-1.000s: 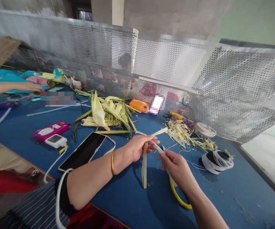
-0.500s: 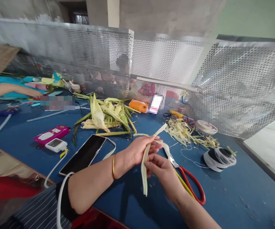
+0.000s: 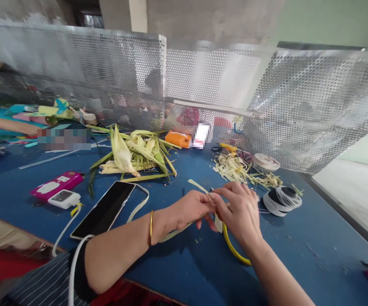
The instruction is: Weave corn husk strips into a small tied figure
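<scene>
My left hand [image 3: 187, 210], with a gold bangle at the wrist, is closed on a pale strip of corn husk [image 3: 198, 186]. The strip's tip sticks out beyond the fingers, and a length trails below my wrist. Pressed against it, my right hand [image 3: 239, 210] pinches the same husk with thumb and fingers; the exact pinch is partly hidden. Another flat bit of husk [image 3: 218, 223] shows below the fingers. Beneath my right hand lies a pair of scissors, of which mainly the yellow handle [image 3: 235, 250] shows.
Corn husks [image 3: 133, 155] are piled ahead, with shredded husk [image 3: 235, 168] and a thread spool [image 3: 281, 202] to the right. A phone [image 3: 104, 208] and a magenta packet [image 3: 56, 185] lie left. Another person's hand [image 3: 24, 127] works far left. Perforated metal sheeting [image 3: 212, 76] stands behind.
My right hand has moved up and turned over, so its back now faces me, over the scissors. My left fingers have curled in around the strip. The view has shifted slightly right.
</scene>
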`<state>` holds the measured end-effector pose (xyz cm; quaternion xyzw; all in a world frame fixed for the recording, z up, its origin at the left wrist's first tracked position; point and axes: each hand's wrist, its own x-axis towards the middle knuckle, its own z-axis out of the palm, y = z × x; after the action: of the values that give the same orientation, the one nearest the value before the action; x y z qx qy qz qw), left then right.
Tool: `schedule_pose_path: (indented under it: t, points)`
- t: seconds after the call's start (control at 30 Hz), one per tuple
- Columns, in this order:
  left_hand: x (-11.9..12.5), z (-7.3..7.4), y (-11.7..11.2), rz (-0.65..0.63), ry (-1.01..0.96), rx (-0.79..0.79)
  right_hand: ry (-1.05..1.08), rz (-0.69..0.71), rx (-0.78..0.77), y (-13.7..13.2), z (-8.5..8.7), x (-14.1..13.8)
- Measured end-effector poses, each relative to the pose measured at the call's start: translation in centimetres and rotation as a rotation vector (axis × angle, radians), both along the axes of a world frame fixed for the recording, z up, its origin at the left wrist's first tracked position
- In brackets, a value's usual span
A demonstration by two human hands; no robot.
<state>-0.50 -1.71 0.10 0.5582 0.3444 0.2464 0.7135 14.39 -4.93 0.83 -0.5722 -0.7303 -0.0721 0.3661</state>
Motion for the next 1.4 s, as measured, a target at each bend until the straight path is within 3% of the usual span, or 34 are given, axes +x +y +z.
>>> schedule_pose_path:
  t: [0.13,0.2,0.27,0.33,0.43,0.57,0.7,0.83,1.03,1.13,1.23,1.4]
  points:
    - [0.6,-0.4,-0.9,-0.114,0.103,0.033,0.435,0.169,-0.451,0.3,-0.2,-0.8]
    - [0.6,-0.5,-0.6,-0.091,0.103,-0.009,0.652,0.157,-0.449,0.0,-0.1,-1.1]
    - [0.3,-0.5,0.2,-0.014,0.06,-0.119,0.684,0.151,-0.26,-0.6,0.2,-1.2]
    - [-0.2,-0.3,1.2,0.089,-0.023,-0.273,0.555,0.217,-0.063,-1.3,0.5,-1.3]
    - [-1.2,0.3,2.8,0.181,-0.166,-0.464,0.15,0.396,0.108,-2.0,0.5,-1.7]
    - [-2.4,1.3,3.7,0.221,-0.298,-0.628,-0.347,0.489,0.163,-1.7,-0.4,-2.4]
    - [-2.8,1.7,3.4,0.292,-0.402,-0.624,-0.441,0.472,0.11,-1.0,-1.5,-2.6]
    - [-2.3,1.6,3.0,0.323,-0.4,-0.579,-0.456,0.413,0.225,-0.9,-1.5,-2.5]
    - [-1.2,1.3,2.2,0.266,-0.349,-0.56,-0.56,0.45,0.269,-1.4,-1.1,-3.2]
    - [-1.1,1.1,1.7,0.281,-0.332,-0.437,-0.376,0.454,0.296,-1.4,-1.2,-2.9]
    - [-1.1,1.1,1.3,0.264,-0.306,-0.371,0.044,0.336,0.252,-1.1,-0.9,-1.9]
    - [-1.0,1.2,1.0,0.193,-0.244,-0.302,0.736,-0.036,-0.125,0.4,-0.9,-0.9]
